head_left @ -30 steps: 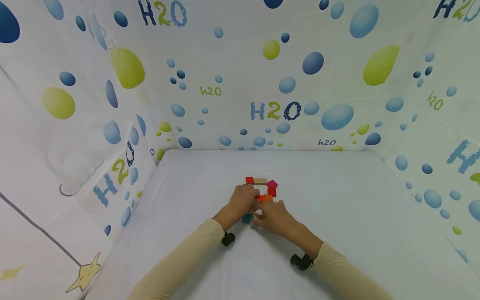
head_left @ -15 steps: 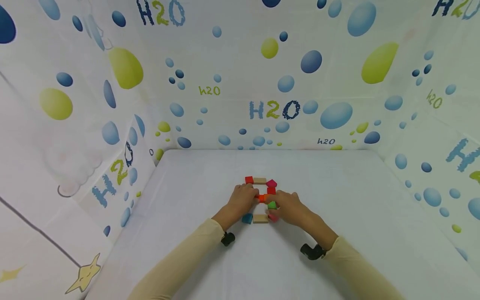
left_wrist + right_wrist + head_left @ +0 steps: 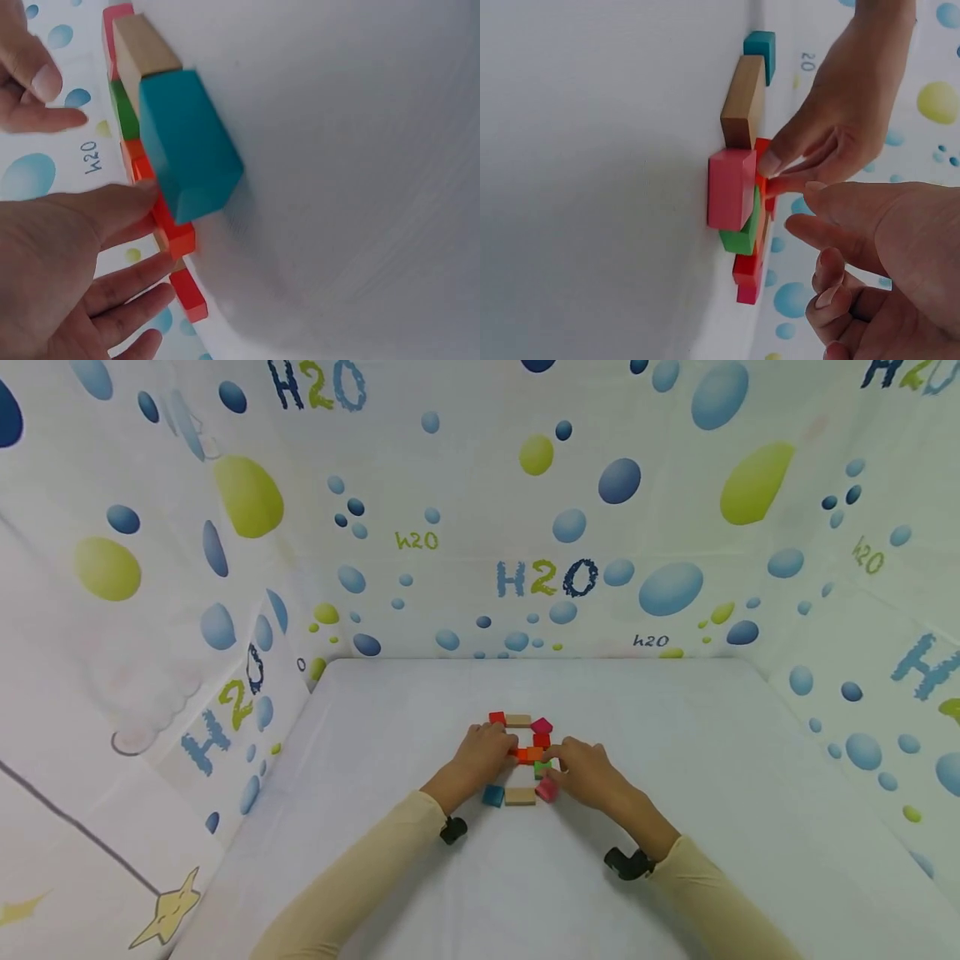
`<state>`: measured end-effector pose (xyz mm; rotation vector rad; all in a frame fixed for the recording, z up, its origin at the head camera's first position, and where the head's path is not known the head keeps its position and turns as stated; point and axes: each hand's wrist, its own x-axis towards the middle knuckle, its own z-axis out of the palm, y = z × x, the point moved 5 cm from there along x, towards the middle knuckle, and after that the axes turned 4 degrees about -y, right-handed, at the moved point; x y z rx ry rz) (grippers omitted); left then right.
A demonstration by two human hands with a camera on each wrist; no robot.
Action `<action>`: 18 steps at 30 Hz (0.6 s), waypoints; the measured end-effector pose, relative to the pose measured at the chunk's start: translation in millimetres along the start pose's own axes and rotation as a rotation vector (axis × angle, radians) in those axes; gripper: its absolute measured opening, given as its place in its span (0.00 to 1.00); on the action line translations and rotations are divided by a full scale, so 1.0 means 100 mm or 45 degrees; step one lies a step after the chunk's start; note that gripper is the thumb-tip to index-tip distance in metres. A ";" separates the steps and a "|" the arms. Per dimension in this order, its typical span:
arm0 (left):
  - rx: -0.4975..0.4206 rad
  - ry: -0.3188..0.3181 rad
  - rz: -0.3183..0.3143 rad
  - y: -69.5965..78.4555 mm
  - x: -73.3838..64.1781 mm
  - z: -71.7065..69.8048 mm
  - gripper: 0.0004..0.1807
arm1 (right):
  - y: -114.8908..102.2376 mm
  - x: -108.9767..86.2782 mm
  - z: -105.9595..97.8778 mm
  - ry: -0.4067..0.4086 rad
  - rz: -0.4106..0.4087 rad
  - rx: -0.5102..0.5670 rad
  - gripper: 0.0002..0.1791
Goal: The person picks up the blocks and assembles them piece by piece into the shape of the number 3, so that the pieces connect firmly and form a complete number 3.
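Small coloured blocks form a figure on the white table. My left hand (image 3: 483, 753) is at its left middle, pinching a red-orange block (image 3: 178, 237) between thumb and a finger. This block lies in the middle row beside an orange block (image 3: 534, 753). My right hand (image 3: 590, 772) hovers just right of the figure, thumb and index finger apart, nothing between them. Nearest to it are a green block (image 3: 542, 769) and a pink block (image 3: 731, 189). A teal block (image 3: 187, 142) and a wooden block (image 3: 520, 797) continue the near row.
In the far row lie a red block (image 3: 497, 717), a wooden block (image 3: 517, 721) and a pink five-sided block (image 3: 542, 726). Another red block (image 3: 542, 740) sits on the right side. A patterned curtain (image 3: 450, 468) encloses the table (image 3: 675, 735) behind and at both sides.
My right hand has moved from the near wooden block to the pink and green blocks, then slightly right, away from them. My left hand has stayed nearly in place.
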<state>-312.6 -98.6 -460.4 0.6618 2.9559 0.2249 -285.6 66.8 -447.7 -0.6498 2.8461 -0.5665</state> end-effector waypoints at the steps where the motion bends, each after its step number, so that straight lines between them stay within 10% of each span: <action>1: 0.010 -0.011 0.008 0.00 0.00 -0.01 0.14 | 0.02 -0.01 -0.01 0.002 0.005 -0.004 0.17; 18: -0.125 -0.032 -0.108 -0.25 -0.10 0.02 0.34 | 0.34 -0.11 -0.06 0.113 0.148 -0.019 0.27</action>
